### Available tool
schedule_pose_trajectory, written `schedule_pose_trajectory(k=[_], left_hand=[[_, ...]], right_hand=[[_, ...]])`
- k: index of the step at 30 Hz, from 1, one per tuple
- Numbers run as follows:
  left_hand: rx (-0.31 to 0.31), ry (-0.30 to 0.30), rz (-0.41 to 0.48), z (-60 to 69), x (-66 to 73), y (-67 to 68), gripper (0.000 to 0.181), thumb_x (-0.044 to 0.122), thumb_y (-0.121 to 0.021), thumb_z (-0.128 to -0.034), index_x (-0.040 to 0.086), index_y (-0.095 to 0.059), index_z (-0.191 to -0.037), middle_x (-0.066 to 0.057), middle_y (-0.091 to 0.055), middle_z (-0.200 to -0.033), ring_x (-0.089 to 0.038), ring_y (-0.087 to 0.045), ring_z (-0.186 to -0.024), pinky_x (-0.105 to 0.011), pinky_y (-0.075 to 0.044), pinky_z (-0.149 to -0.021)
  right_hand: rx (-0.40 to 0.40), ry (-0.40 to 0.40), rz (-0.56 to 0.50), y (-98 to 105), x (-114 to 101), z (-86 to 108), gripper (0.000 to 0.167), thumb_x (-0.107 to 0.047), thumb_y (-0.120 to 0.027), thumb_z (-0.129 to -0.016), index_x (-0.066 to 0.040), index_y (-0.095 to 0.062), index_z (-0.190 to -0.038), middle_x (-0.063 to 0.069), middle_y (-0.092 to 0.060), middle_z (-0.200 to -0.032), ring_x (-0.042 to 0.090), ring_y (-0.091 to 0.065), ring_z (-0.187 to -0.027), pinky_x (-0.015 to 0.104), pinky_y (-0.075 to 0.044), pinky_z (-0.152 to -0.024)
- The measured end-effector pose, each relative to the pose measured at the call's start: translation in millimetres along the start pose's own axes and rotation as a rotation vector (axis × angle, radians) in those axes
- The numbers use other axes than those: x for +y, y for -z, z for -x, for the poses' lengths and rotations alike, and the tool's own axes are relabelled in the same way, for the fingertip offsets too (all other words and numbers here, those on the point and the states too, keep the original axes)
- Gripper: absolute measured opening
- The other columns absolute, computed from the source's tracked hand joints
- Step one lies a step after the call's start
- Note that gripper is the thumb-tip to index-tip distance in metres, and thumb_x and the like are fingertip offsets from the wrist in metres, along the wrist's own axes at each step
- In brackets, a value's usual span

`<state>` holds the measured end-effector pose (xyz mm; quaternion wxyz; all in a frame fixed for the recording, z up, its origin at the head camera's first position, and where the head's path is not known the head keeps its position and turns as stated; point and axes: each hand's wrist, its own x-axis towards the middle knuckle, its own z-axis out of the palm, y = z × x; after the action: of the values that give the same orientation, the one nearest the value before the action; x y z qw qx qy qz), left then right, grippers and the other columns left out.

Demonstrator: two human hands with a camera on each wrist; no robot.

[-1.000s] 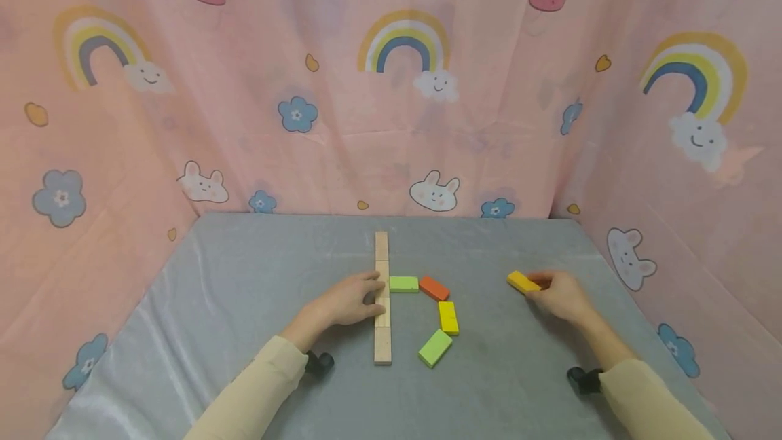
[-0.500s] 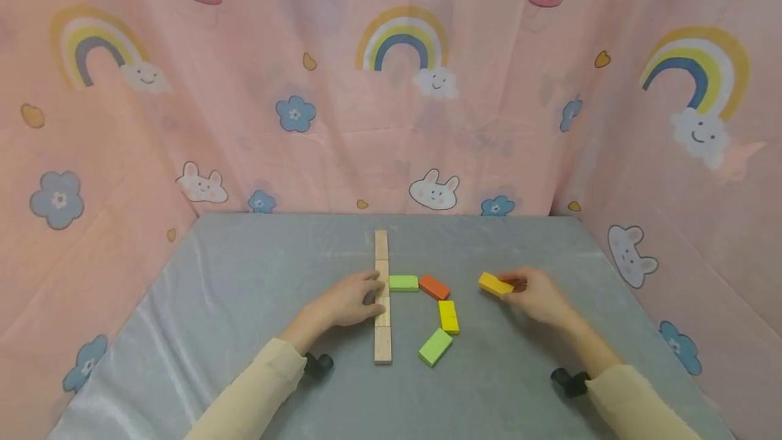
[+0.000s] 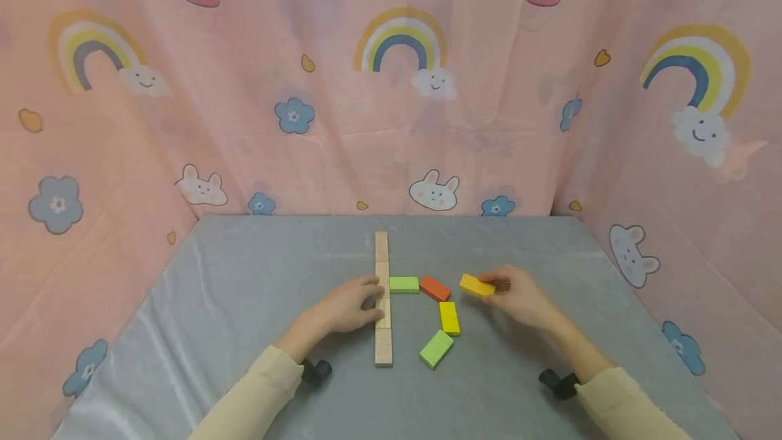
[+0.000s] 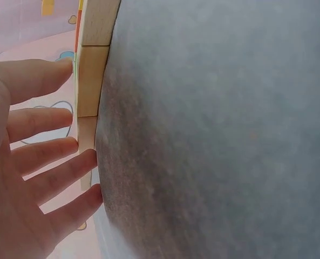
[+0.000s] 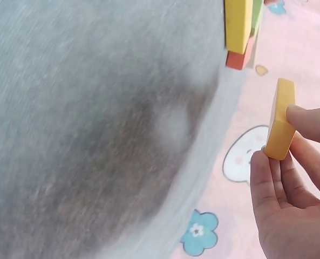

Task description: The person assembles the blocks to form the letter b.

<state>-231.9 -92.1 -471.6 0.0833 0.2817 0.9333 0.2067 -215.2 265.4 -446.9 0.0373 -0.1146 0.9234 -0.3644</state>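
Between thumb and fingers, my right hand (image 3: 519,297) pinches a yellow-orange wooden block (image 3: 476,286). In the right wrist view that held block (image 5: 281,120) is up off the cloth. My left hand (image 3: 345,307) has its fingers outstretched, fingertips at the left side of a straight row of plain wooden blocks (image 3: 383,347). From the row's right side curves a chain: a green block (image 3: 404,284), an orange-red block (image 3: 435,288), a yellow block (image 3: 449,318) and a second green block (image 3: 436,349), whose lower end stands apart from the row. The left wrist view shows the plain blocks (image 4: 92,81) beside the fingertips.
A grey cloth (image 3: 275,250) covers the table. Pink printed curtains (image 3: 489,121) hang behind it and at both sides. Dark wrist-worn devices (image 3: 559,384) sit at the cuffs of the light sleeves.
My right hand has carried the yellow-orange block leftward, close to the orange-red block. My left hand stays by the plain row.
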Motion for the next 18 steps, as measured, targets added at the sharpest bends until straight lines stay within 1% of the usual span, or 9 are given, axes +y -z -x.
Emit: schedule_pose_trajectory(k=[7,14,18], left_hand=[[-0.008,0.003,-0.004,0.9,0.2,0.6,0.050,0.035,-0.070,-0.0968,0.008,-0.063,-0.138,-0.014,-0.049,-0.152,-0.034,-0.046,-0.140,-0.050,-0.040,-0.113],[-0.020,0.014,0.001,0.6,0.2,0.2,0.052,0.037,-0.070,-0.0973,0.009,-0.061,-0.141,-0.012,-0.047,-0.154,-0.033,-0.044,-0.142,-0.050,-0.038,-0.114],[-0.025,0.010,-0.006,2.5,0.4,-0.8,0.053,0.038,-0.069,-0.0972,0.010,-0.060,-0.142,-0.011,-0.046,-0.155,-0.033,-0.043,-0.143,-0.049,-0.038,-0.115]], right_hand=[[0.003,0.016,-0.009,-4,-8,0.8,0.033,-0.004,-0.071,-0.089,0.001,-0.070,-0.122,0.012,-0.065,-0.117,0.028,-0.061,-0.103,0.049,-0.056,-0.092],[0.006,0.063,0.000,-7,-17,4.2,0.031,-0.002,-0.071,-0.088,0.000,-0.071,-0.119,0.010,-0.065,-0.114,0.027,-0.062,-0.102,0.051,-0.055,-0.092],[0.000,0.080,-0.012,-9,-21,6.9,0.031,-0.001,-0.071,-0.087,0.000,-0.072,-0.118,0.009,-0.065,-0.115,0.026,-0.061,-0.102,0.052,-0.055,-0.093]])
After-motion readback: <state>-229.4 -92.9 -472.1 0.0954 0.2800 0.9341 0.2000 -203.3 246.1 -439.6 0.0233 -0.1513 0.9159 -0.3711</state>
